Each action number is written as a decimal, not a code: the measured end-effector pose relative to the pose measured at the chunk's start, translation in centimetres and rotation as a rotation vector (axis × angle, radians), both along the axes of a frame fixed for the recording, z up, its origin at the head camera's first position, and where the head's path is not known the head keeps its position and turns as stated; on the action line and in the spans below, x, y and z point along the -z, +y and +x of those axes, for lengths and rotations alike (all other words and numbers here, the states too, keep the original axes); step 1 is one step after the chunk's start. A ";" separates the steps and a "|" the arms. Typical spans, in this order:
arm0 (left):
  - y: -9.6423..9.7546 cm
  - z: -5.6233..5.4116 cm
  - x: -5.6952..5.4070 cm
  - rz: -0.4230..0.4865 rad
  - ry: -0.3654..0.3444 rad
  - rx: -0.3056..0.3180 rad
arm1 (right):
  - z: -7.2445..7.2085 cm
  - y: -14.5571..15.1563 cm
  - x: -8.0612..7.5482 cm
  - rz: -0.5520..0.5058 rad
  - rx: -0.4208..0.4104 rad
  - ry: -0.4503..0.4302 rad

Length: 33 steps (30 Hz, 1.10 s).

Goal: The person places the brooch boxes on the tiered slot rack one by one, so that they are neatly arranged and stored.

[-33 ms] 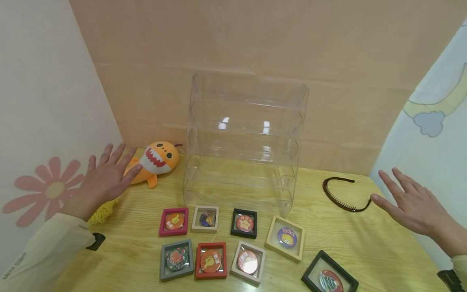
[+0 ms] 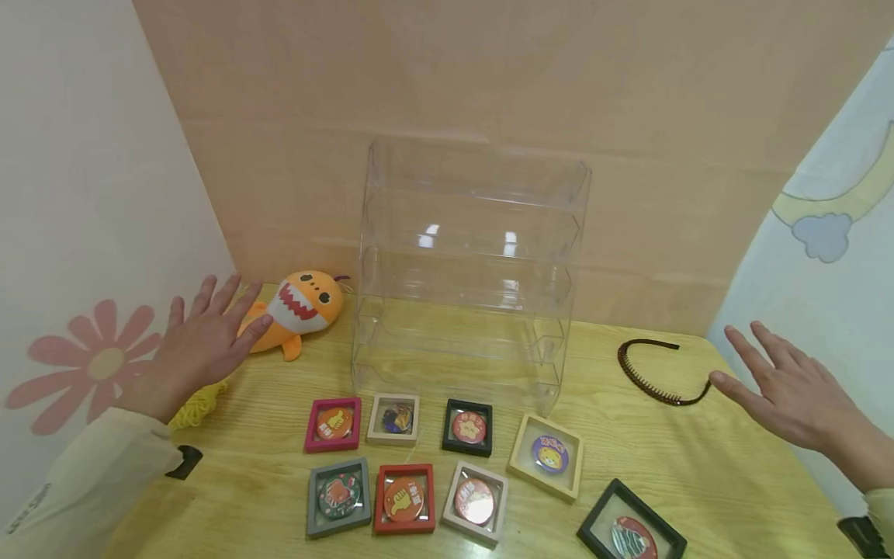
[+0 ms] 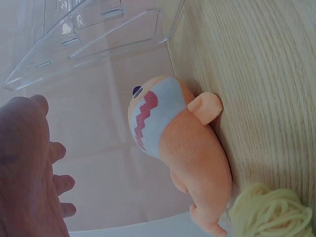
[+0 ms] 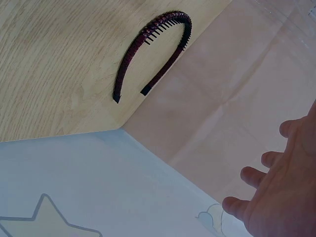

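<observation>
My left hand point(image 2: 202, 341) is held up with its fingers spread, and nothing is in it. It overlaps the tail end of an orange plush shark point(image 2: 307, 303) in the head view; the left wrist view shows the shark's body point(image 3: 192, 153) apart from the fingers. On the right, my right hand point(image 2: 803, 392) is also raised with straight fingers and holds nothing. Nearest to it lies a dark toothed headband point(image 2: 646, 388) on the table. Between the hands stands a clear plastic tiered rack point(image 2: 468, 303).
Several small square frames with round badges lie before the rack, among them a red one point(image 2: 405, 498), a grey one point(image 2: 338, 497) and a black one point(image 2: 632, 528) at the front right. Yellow yarn point(image 2: 199, 405) sits by the left wrist. Walls enclose the table's left, back and right.
</observation>
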State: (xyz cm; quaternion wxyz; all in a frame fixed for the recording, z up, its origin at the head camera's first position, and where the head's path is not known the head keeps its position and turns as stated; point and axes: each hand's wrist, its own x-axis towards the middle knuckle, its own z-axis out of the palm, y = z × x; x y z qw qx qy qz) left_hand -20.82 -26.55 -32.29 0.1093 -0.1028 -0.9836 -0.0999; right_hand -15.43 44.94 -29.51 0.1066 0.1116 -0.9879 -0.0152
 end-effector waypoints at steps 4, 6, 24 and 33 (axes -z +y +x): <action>0.1 0.0 0.0 0.001 0.003 0.000 | 0.1 0.0 0.1 0.000 -0.008 0.001; 0.3 0.0 -0.1 0.015 0.010 0.006 | 0.1 0.0 0.2 -0.004 -0.017 0.003; 0.7 -1.0 0.3 0.019 0.034 0.074 | 1.9 -0.5 2.1 -0.004 -0.041 -0.049; 1.8 -2.0 0.2 0.144 0.073 0.255 | 5.3 -3.6 5.3 -0.146 -0.122 -0.236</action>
